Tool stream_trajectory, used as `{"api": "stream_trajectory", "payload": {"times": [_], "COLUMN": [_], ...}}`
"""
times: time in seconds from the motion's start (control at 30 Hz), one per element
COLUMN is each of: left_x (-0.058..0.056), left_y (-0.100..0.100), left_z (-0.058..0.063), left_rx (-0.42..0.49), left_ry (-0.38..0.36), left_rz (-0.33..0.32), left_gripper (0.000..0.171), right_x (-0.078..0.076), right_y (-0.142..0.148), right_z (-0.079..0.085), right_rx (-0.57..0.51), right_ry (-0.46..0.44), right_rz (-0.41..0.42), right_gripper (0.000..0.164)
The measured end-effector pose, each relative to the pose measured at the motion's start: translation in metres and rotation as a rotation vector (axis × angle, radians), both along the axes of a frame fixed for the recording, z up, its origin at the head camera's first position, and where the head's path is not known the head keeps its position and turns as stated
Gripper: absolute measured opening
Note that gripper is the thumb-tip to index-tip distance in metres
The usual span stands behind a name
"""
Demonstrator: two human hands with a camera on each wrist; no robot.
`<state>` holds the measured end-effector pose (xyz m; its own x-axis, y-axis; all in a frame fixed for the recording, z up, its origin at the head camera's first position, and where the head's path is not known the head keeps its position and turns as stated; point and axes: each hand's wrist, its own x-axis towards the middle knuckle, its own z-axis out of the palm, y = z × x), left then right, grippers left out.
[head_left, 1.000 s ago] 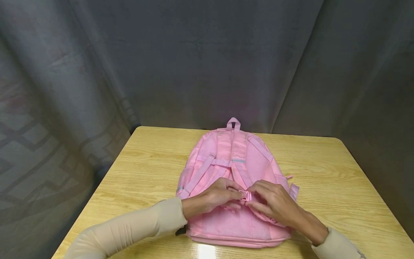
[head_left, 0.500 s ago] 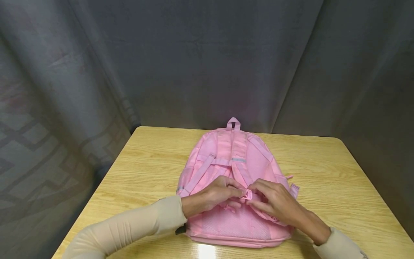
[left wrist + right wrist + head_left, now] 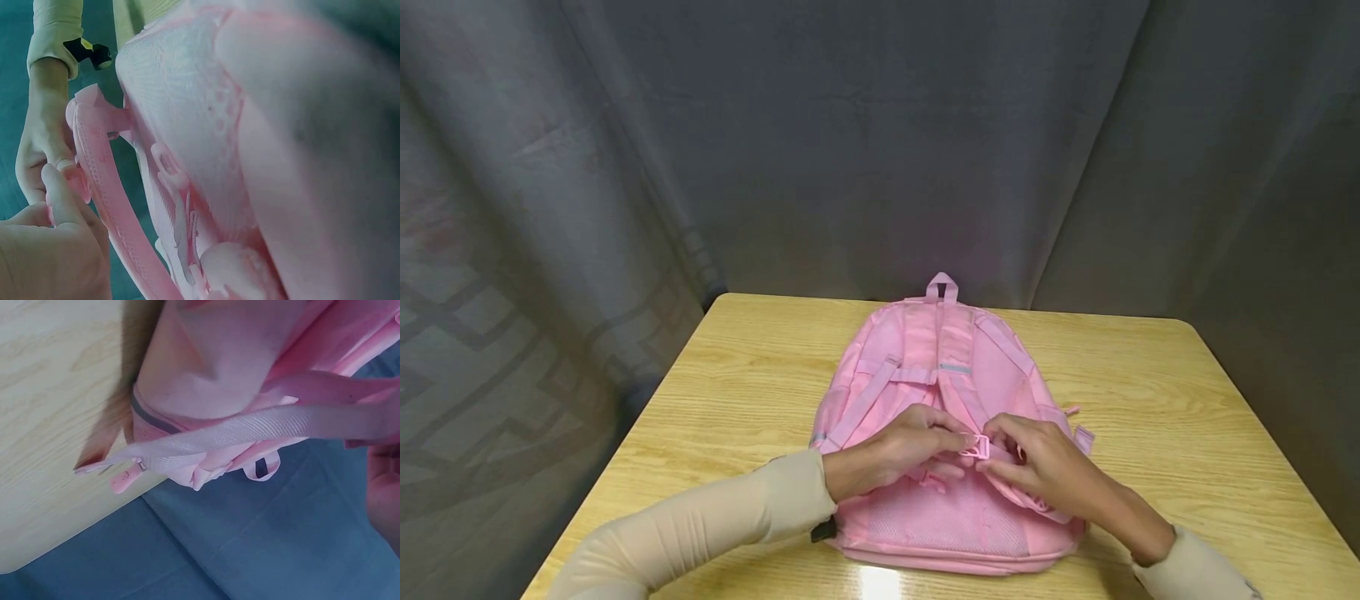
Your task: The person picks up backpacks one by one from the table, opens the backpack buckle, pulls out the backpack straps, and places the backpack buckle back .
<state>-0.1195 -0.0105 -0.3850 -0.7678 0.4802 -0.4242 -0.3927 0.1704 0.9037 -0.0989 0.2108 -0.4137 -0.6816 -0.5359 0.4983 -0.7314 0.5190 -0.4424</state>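
A pink backpack lies on the table with its shoulder straps facing up. Over its lower half, my left hand pinches a pink plastic buckle between thumb and fingers. My right hand grips the webbing strap at the buckle's right end, thumb and forefinger curled in around it. In the left wrist view both hands meet at the buckle, beside a padded shoulder strap. In the right wrist view a webbing strap runs up toward the right hand, whose fingertips are out of frame.
The wooden table spreads around the backpack. Grey curtains hang behind and at both sides. A pink zipper pull and the loose strap end stick out at the bag's right side. The carry loop points toward the back edge.
The buckle and the left fingertips have shifted slightly right and away from me. The right hand has edged right, and its fingers have moved a little at the strap. The backpack stays in place.
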Motion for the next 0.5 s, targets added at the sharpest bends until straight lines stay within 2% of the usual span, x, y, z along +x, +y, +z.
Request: {"api": "stream_trajectory", "payload": {"times": [0.2, 0.37, 0.5], "left_x": [0.000, -0.001, -0.002], "left_y": [0.001, 0.002, 0.002], "left_z": [-0.002, -0.004, -0.003], "left_rx": [0.032, 0.078, 0.075], "left_ry": [-0.009, -0.015, -0.040], "left_rz": [-0.001, -0.003, -0.006], "left_gripper": [0.014, 0.017, 0.019], "right_x": [0.001, 0.000, -0.003], "right_y": [0.002, 0.007, 0.012], "right_z": [0.009, 0.016, 0.020], "right_rx": [0.014, -0.012, -0.031], "right_ry": [-0.099, -0.204, -0.312], "right_rz": [-0.022, 0.018, 0.052], "right_gripper": [0.028, 0.025, 0.020]}}
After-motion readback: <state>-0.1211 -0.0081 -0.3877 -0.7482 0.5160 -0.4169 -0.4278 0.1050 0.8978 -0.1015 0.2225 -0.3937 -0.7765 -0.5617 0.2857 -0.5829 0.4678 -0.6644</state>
